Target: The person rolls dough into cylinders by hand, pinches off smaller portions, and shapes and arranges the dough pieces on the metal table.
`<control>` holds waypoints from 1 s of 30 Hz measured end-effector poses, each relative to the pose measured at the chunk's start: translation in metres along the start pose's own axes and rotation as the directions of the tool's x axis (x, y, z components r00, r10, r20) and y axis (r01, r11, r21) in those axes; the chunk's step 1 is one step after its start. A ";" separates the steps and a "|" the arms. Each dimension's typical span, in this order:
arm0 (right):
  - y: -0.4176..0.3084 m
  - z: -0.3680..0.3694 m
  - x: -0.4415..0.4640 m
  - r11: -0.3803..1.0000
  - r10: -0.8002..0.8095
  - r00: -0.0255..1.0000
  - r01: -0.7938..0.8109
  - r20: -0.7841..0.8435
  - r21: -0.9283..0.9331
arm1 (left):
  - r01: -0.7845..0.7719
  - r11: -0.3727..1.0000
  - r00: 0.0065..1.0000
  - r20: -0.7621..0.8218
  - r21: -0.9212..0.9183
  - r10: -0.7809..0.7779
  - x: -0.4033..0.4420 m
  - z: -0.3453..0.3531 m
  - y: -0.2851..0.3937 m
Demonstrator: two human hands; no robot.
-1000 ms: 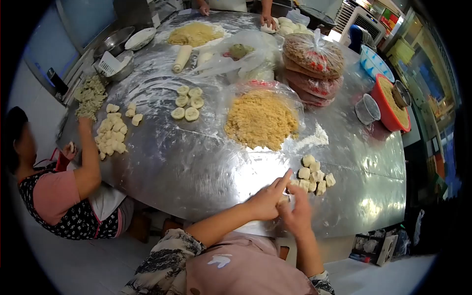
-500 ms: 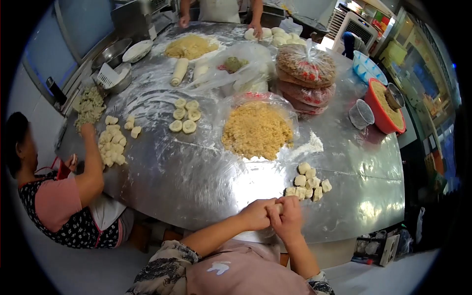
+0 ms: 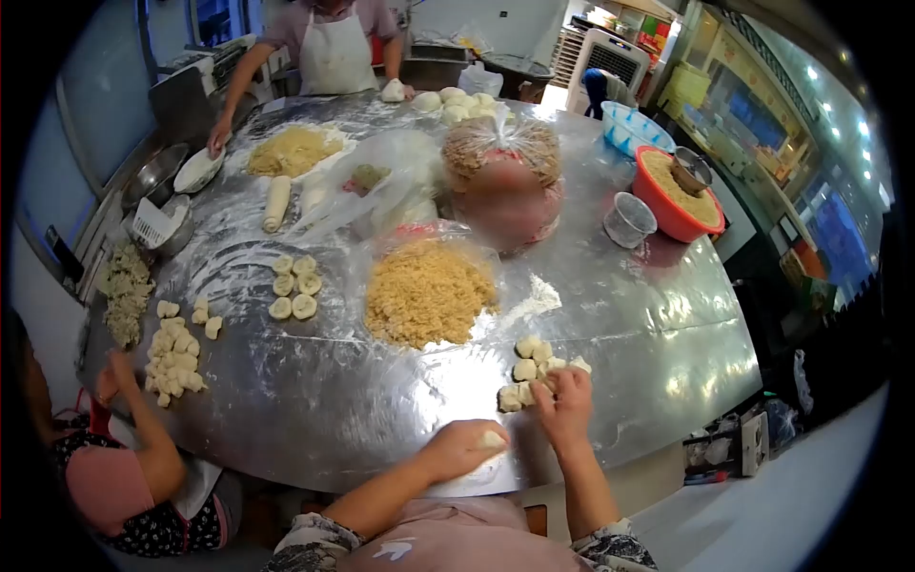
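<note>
My left hand [image 3: 465, 449] is curled round a small pale dough piece [image 3: 492, 439] above the near edge of the metal table [image 3: 648, 381]. To its right, my right hand [image 3: 566, 400] reaches over the right side of a cluster of dough pieces [image 3: 525, 369], its fingers bent down onto them; what lies between the fingertips is hidden. Beyond the hands, a mound of yellow crumbly filling [image 3: 429, 291] lies on a plastic sheet. Flattened dough rounds [image 3: 305, 284] sit to the left of the mound.
At the left, a person [image 3: 110, 477] sits by more dough pieces [image 3: 173, 360] and greenish filling [image 3: 126, 296]. Another person [image 3: 335, 52] stands across the table. Bagged filling [image 3: 500, 157] is stacked at the back; a red bowl [image 3: 679, 195] and clear cup [image 3: 629, 220] stand right.
My hands, earlier together, have parted; the left keeps a dough piece and the right has moved to the cluster. The view has turned, showing more of the far person, who now reaches toward a white dish.
</note>
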State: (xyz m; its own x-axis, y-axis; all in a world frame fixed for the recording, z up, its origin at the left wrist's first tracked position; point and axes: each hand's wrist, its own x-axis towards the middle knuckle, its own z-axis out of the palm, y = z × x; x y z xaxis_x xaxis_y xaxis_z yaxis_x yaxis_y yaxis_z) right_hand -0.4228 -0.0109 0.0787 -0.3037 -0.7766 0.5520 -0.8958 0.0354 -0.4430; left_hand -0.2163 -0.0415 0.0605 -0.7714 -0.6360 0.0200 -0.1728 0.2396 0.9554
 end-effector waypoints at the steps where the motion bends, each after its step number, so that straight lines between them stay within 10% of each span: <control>1: -0.003 -0.008 0.002 0.990 -0.114 0.992 0.109 -0.057 -0.085 | 0.027 0.993 0.998 -0.064 0.114 -0.020 0.004 -0.002 -0.007; 7: -0.049 0.003 -0.036 0.860 -0.022 0.773 -0.308 0.634 0.406 | 0.065 0.997 0.990 -0.128 0.047 -0.059 0.014 -0.003 -0.017; 30: -0.021 0.030 -0.027 0.956 0.097 0.994 -0.105 0.043 0.275 | 0.265 0.963 0.959 0.116 -0.048 -0.258 -0.002 -0.008 0.022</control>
State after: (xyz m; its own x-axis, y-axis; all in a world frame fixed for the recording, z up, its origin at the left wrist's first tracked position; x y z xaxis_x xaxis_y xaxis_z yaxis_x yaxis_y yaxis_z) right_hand -0.3861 -0.0093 0.0514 -0.3749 -0.7960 0.4752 -0.7350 -0.0572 -0.6756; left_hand -0.2132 -0.0407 0.0836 -0.7662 -0.5870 -0.2615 -0.3416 0.0273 0.9395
